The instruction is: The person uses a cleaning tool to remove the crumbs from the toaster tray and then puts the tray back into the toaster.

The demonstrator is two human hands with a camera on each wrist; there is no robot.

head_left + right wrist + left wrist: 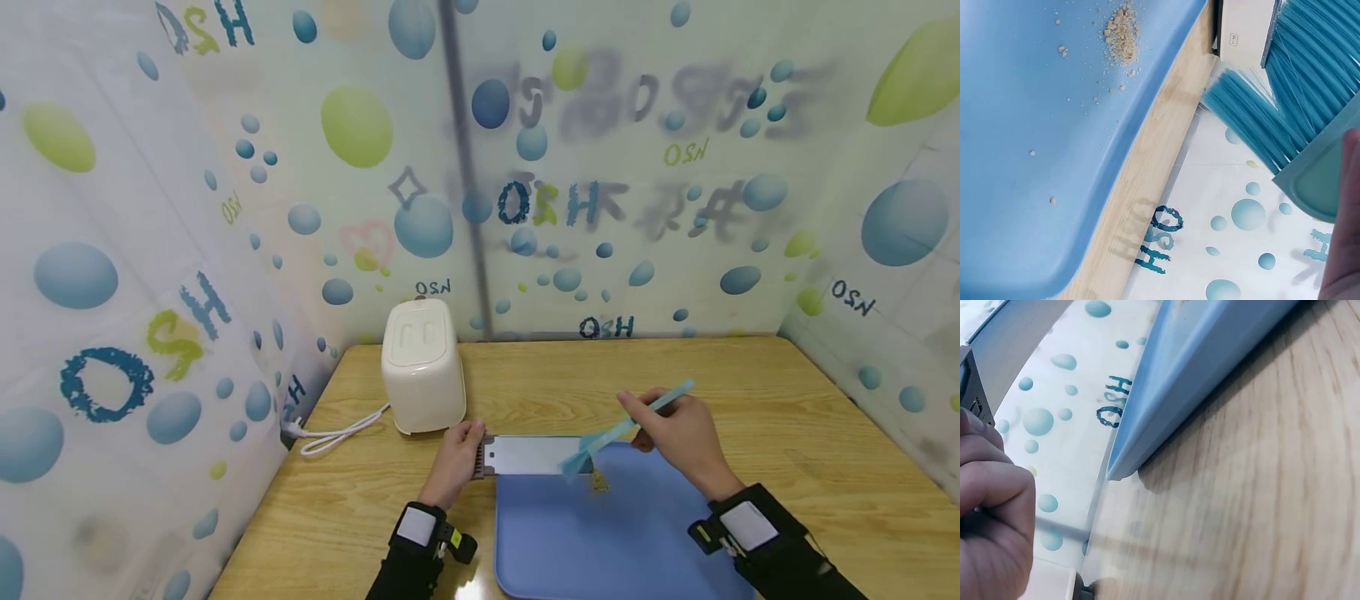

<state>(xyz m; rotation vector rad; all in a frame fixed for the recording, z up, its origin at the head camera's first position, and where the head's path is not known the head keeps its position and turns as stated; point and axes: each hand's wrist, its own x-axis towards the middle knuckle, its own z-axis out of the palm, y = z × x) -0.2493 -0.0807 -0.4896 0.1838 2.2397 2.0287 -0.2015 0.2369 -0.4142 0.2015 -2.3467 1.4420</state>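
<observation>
My left hand (pixel 452 462) grips the near end of a flat metal crumb tray (pixel 528 456), which reaches out over the back left of a blue tray (pixel 600 542). In my right hand (pixel 686 442) is a light-blue brush (pixel 622 429), pinched by its handle. Its bristles touch or hover just over the crumb tray's far end; which, I cannot tell. Below that end, a small pile of tan crumbs (pixel 1122 34) lies in the blue tray, with loose bits scattered around. The left wrist view has the curled left fingers (pixel 994 506) at its edge.
A white toaster (pixel 423 367) stands on the wooden table (pixel 810 433) behind my left hand. Its white cord (pixel 337 437) lies looped to the left. Patterned sheets (pixel 360 208) enclose the table at the back and both sides.
</observation>
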